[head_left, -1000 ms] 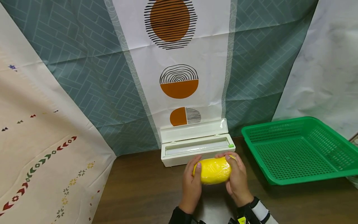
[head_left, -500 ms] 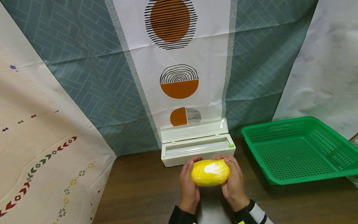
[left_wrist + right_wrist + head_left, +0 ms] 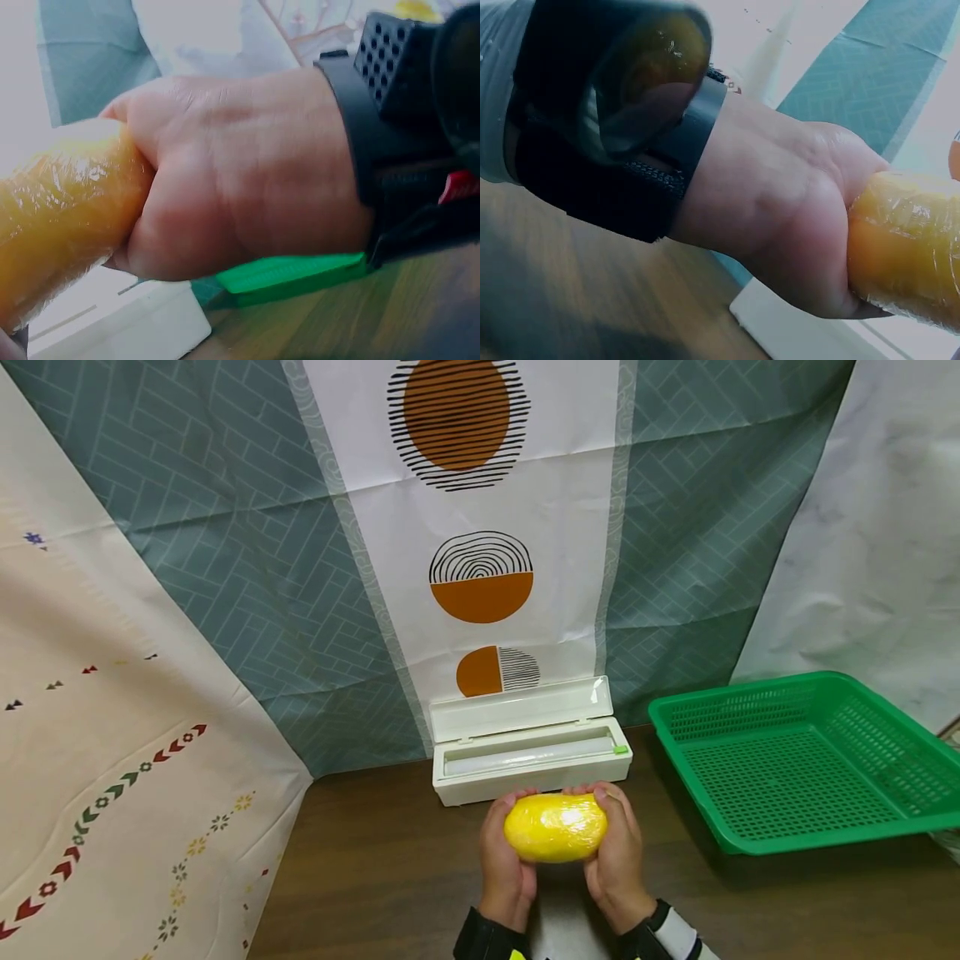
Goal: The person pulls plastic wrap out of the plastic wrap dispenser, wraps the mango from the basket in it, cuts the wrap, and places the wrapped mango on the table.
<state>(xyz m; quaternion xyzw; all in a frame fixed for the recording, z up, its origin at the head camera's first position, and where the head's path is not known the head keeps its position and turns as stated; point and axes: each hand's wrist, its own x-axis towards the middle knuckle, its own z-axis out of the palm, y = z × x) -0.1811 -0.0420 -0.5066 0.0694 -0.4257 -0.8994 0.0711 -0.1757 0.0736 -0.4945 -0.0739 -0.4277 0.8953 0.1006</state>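
Observation:
A yellow oblong object [image 3: 556,828], smooth and wrapped in shiny, wrinkled cling film, is held up above the table between two hands. My left hand [image 3: 505,862] grips its left end, and my right hand [image 3: 619,860] grips the other. Most fingers are hidden behind it. In the left wrist view the film-wrapped object [image 3: 67,202] fills the left side, against the palm. The right wrist view shows the object [image 3: 907,247] pressed into the right palm. Just beyond the hands stands a white cling film dispenser [image 3: 534,788], lid raised, a roll of film [image 3: 528,756] lying inside.
A green perforated plastic basket [image 3: 810,768] stands at the right on the brown wooden table [image 3: 360,868]. Patterned cloths [image 3: 247,568] hang behind and at both sides of the table. The dispenser's raised lid [image 3: 521,708] is close to the back cloth.
Both hands have moved slightly towards me and to the left with the yellow object. The thumbs, earlier laid over its front, have shifted to its ends.

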